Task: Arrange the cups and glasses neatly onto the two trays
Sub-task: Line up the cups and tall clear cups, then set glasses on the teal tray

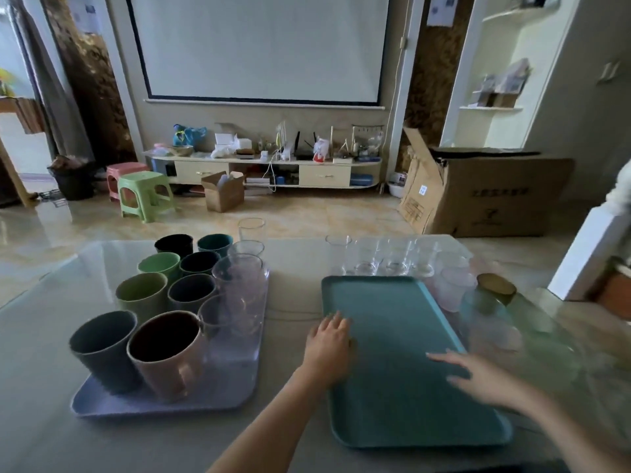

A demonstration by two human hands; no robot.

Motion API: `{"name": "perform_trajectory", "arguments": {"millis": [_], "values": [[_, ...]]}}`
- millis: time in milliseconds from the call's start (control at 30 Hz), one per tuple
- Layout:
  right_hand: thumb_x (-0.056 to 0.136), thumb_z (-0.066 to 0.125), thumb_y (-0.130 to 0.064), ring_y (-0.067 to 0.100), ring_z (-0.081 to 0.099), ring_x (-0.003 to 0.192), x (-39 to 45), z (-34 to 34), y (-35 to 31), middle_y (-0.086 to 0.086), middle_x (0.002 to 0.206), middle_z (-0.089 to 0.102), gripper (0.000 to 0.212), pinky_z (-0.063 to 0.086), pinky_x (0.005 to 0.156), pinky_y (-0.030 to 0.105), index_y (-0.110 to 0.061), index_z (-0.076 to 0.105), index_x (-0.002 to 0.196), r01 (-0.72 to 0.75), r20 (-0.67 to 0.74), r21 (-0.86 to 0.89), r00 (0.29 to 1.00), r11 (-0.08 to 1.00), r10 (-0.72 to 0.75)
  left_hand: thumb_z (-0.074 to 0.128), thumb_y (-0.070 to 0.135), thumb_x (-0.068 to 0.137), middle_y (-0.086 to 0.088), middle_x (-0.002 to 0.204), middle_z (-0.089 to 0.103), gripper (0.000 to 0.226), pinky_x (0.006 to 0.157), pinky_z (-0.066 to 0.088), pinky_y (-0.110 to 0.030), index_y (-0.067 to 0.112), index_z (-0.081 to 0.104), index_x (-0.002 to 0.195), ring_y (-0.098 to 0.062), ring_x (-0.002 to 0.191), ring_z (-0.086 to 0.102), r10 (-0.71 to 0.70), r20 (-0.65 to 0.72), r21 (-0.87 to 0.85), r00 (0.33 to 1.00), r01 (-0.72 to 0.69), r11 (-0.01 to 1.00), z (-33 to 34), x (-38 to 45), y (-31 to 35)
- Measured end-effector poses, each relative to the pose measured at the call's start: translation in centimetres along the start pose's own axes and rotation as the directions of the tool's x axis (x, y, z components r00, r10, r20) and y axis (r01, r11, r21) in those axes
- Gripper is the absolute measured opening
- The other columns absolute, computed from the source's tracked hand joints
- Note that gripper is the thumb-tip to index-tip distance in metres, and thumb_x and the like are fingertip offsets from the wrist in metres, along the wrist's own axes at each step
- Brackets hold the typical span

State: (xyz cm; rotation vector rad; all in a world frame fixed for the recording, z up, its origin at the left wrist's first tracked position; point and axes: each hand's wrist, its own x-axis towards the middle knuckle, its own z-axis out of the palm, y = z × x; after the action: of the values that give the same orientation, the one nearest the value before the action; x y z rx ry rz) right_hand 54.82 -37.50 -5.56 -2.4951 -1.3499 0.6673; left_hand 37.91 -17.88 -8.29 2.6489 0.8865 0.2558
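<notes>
On the tabletop (297,295), the lavender tray (164,406) carries cups and glasses. The left hand (329,339) lies flat, fingers straight, on the teal tray's (403,387) left rim; the right hand (478,378) hovers spread above its right edge. Clear glasses (396,257) stand beyond.

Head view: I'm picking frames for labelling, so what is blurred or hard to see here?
Head view: the right hand is motion-blurred; the clear glasses beyond the teal tray wash into the glossy table; wide-angle distortion bends the edges.
</notes>
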Motion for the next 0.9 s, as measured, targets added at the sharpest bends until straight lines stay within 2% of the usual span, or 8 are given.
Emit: {"name": "perform_trajectory", "arguments": {"millis": [133, 233, 333, 500, 567, 667, 767, 900], "values": [[0.098, 0.045, -0.031, 0.019, 0.020, 0.145, 1.0, 0.7, -1.2, 0.006, 0.159, 0.010, 0.053, 0.019, 0.116, 0.026, -0.053, 0.018, 0.139, 0.011, 0.262, -0.169, 0.965, 0.986, 0.034, 0.029, 0.016, 0.097, -0.002, 0.159, 0.008, 0.056, 0.118, 0.004, -0.039, 0.021, 0.011, 0.150, -0.020, 0.147, -0.001, -0.112, 0.069, -0.089, 0.991, 0.118, 0.989, 1.5, 2.3, -1.9], [0.098, 0.042, -0.034, 0.021, 0.018, 0.146, 1.4, 0.7, -2.3, 0.012, 0.159, 0.009, 0.050, 0.018, 0.117, 0.026, -0.053, 0.024, 0.140, 0.033, 0.286, -0.190, 0.958, 0.981, 0.023, 0.031, 0.001, 0.088, -0.001, 0.158, 0.016, 0.068, 0.119, 0.001, -0.040, 0.021, 0.009, 0.150, -0.019, 0.146, 0.010, -0.124, 0.051, -0.125, 0.991, 0.130, 0.984, 1.6, 2.3, -3.5], [0.100, 0.038, -0.032, 0.024, 0.014, 0.146, 1.5, 0.8, -3.2, 0.009, 0.160, 0.004, 0.049, 0.014, 0.118, 0.028, -0.054, 0.023, 0.141, 0.097, 0.329, -0.214, 0.944, 0.972, -0.022, 0.031, 0.000, 0.088, -0.002, 0.156, 0.022, 0.070, 0.118, 0.011, -0.036, 0.024, 0.009, 0.150, -0.018, 0.143, 0.020, -0.138, 0.012, -0.206, 0.990, 0.138, 0.969, 1.6, 1.6, -5.5], [0.100, 0.037, -0.027, 0.029, 0.010, 0.147, 1.6, 1.7, -5.6, 0.008, 0.160, 0.003, 0.052, 0.010, 0.119, 0.033, -0.050, 0.020, 0.143, 0.162, 0.375, -0.263, 0.926, 0.951, -0.054, 0.033, -0.005, 0.083, -0.006, 0.156, 0.020, 0.072, 0.119, 0.012, -0.034, 0.018, 0.018, 0.149, -0.020, 0.144, 0.018, -0.190, -0.053, -0.309, 0.980, 0.165, 0.937, 0.9, 1.4, -8.1], [0.098, 0.042, -0.028, 0.024, 0.028, 0.142, 2.6, 1.4, -6.4, 0.005, 0.155, 0.027, 0.045, 0.024, 0.116, 0.034, -0.043, 0.038, 0.139, 0.136, 0.273, -0.254, 0.960, 0.958, -0.065, 0.035, -0.001, 0.087, -0.007, 0.156, 0.020, 0.066, 0.119, 0.011, -0.032, 0.017, 0.022, 0.148, -0.020, 0.145, 0.016, -0.225, -0.086, -0.331, 0.971, 0.185, 0.925, 0.8, 1.2, -8.1], [0.093, 0.047, -0.029, 0.020, 0.055, 0.119, 6.0, 0.1, -7.7, -0.006, 0.130, 0.059, 0.032, 0.044, 0.100, 0.037, -0.035, 0.056, 0.123, 0.109, -0.032, -0.201, 0.992, 0.974, -0.118, 0.038, 0.013, 0.093, -0.010, 0.155, 0.023, 0.055, 0.117, 0.015, -0.038, 0.022, 0.027, 0.147, -0.025, 0.144, 0.018, -0.331, -0.108, -0.309, 0.937, 0.285, 0.907, 0.4, 0.5, -7.3], [0.095, 0.048, -0.026, 0.025, 0.053, 0.119, 10.6, -2.4, -10.0, 0.000, 0.135, 0.053, 0.038, 0.044, 0.090, 0.033, -0.029, 0.045, 0.133, 0.098, -0.250, -0.210, 0.957, 0.973, -0.150, 0.039, 0.015, 0.094, -0.006, 0.156, 0.024, 0.050, 0.118, 0.008, -0.033, 0.025, 0.035, 0.143, -0.022, 0.145, 0.012, -0.333, -0.088, -0.298, 0.939, 0.294, 0.908, -0.1, 0.1, -6.4], [0.095, 0.050, -0.025, 0.027, 0.054, 0.118, 18.1, -5.5, -14.4, 0.002, 0.142, 0.045, 0.045, 0.045, 0.084, 0.034, -0.024, 0.038, 0.138, 0.099, -0.398, -0.258, 0.896, 0.961, -0.199, 0.032, 0.022, 0.087, -0.002, 0.153, 0.031, 0.053, 0.118, 0.006, -0.029, 0.029, 0.041, 0.139, -0.014, 0.145, 0.012, -0.318, -0.105, -0.318, 0.942, 0.272, 0.908, 0.2, 0.2, -7.1]]}}
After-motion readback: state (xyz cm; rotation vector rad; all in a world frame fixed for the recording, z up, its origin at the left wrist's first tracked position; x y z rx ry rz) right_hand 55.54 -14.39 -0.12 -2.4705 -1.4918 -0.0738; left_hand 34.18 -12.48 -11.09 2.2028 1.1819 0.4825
